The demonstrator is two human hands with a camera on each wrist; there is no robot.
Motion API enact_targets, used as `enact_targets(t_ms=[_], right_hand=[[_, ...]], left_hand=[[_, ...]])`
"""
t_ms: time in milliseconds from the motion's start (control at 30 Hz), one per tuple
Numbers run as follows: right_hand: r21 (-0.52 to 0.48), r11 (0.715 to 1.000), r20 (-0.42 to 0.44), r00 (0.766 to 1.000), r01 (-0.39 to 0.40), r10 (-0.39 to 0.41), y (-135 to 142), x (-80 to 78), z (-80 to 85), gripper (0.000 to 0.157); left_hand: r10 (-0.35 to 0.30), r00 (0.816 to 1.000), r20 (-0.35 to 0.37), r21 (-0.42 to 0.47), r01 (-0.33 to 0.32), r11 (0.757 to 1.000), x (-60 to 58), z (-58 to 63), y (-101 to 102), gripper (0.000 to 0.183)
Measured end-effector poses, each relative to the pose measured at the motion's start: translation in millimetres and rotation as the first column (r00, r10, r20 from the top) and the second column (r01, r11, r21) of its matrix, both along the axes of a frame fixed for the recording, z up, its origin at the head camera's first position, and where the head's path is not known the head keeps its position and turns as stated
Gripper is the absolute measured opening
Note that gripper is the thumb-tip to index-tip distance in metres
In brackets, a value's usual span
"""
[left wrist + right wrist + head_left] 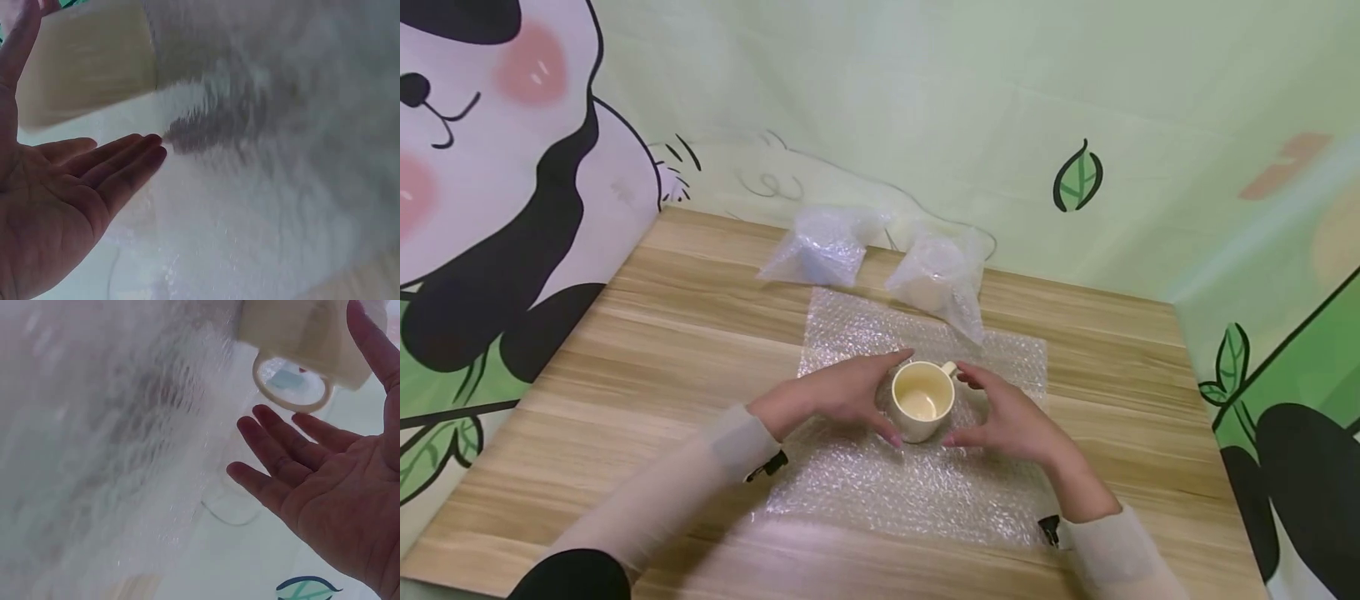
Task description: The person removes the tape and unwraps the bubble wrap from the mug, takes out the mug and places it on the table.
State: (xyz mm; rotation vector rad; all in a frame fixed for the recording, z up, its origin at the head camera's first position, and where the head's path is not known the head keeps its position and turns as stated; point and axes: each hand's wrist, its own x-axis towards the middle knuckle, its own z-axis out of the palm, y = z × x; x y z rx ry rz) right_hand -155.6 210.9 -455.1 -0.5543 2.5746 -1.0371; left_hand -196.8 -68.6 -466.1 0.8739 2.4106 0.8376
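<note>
A cream mug (917,429) stands upright on a sheet of bubble wrap (895,496), its handle (950,367) pointing to the back right. On its left side is my left hand (850,387), thumb and fingers spread around the wall. In the left wrist view that hand (62,200) has straight fingers and an uncovered palm, with the mug (87,62) above them. My right hand (1011,421) curves around the mug's right side, its forefinger close to the handle. From the right wrist, the fingers (269,447) look extended just below the handle loop (294,406).
Two bubble-wrapped bundles, one bluish (827,246) and one pale (936,275), lie at the back of the wooden table (700,333), near the wall cloth (925,100). The right bundle's tail overlaps the sheet's back edge. Bare wood shows on both sides of the sheet.
</note>
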Motion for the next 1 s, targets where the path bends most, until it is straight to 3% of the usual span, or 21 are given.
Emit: enact_targets(t_ms=[167,367,667,1000], right_hand=[[-0.047,0.999,-0.003,1.000,0.008,-0.009,-11,-1.0,-5.5,0.118],[-0.072,0.997,-0.018,0.999,0.026,-0.027,-23,-3.4,-15.3,0.126],[-0.072,0.997,-0.102,0.995,-0.002,-0.006,-28,-2.2,-17.0,0.098],[-0.034,0.999,-0.099,0.995,0.021,-0.024,-29,-2.8,-9.3,0.098]], left_hand=[[0.005,1.000,-0.011,0.068,-0.004,0.998,4.0,-6.9,7,0.131],[0.068,0.998,-0.002,0.112,-0.067,0.991,9.0,-10.7,13,0.118],[0.105,0.994,-0.033,0.109,-0.101,0.989,11.5,-10.9,16,0.102],[0.094,0.995,-0.029,0.138,-0.090,0.986,9.7,-0.6,14,0.095]])
